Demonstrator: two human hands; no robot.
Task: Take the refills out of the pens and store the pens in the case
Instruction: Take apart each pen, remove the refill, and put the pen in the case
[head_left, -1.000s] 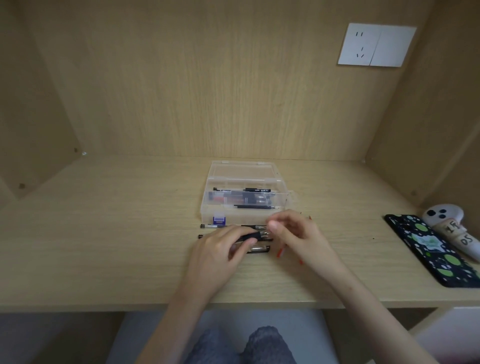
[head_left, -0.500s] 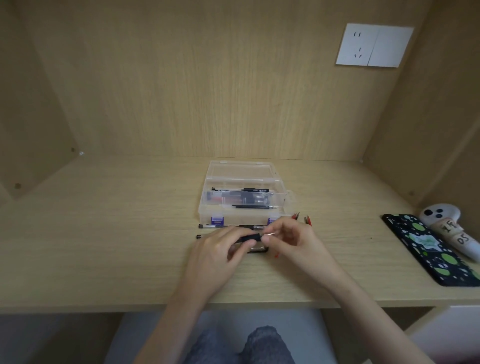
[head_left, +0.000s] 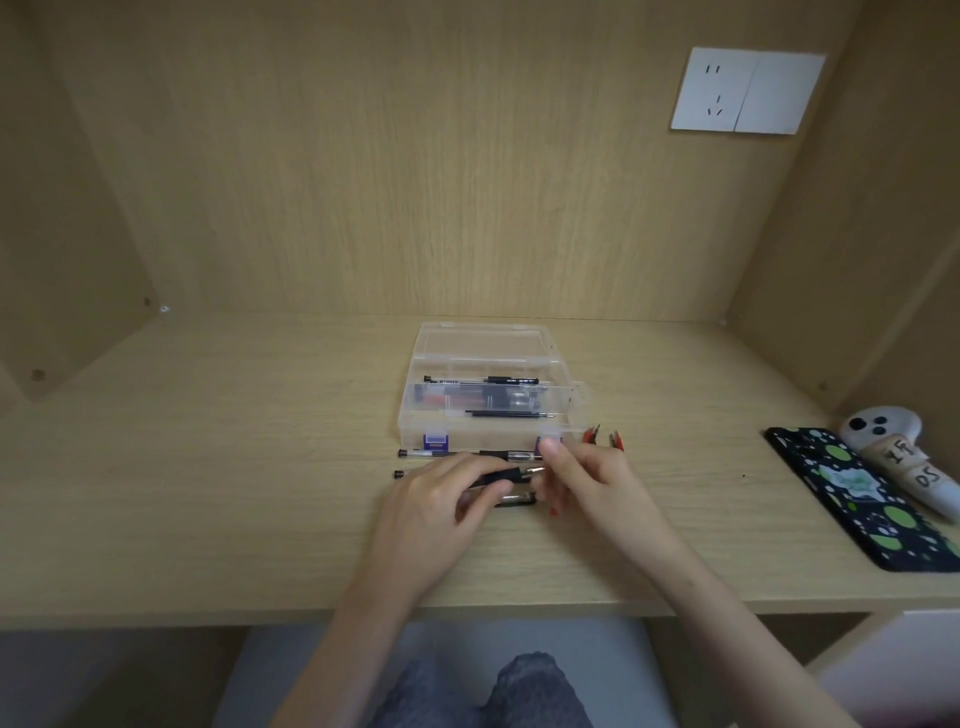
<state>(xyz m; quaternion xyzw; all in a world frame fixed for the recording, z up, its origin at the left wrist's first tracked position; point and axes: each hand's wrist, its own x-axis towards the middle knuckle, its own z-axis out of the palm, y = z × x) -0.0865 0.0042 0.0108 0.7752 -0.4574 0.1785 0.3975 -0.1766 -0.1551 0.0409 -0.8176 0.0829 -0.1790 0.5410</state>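
Left hand (head_left: 447, 499) grips a black pen (head_left: 501, 475) on the desk (head_left: 208, 493); more pens lie under and beside it. At 12 o'clock, the open clear case (head_left: 485, 384) holds pens. Right hand (head_left: 587, 478) pinches at the pen's tip, having drawn closer than a second ago. At 3 o'clock: patterned phone (head_left: 857, 499), white controller (head_left: 898, 452) marked with illegible writing.

head cam | faces forward-down | close over desk (head_left: 208, 493)
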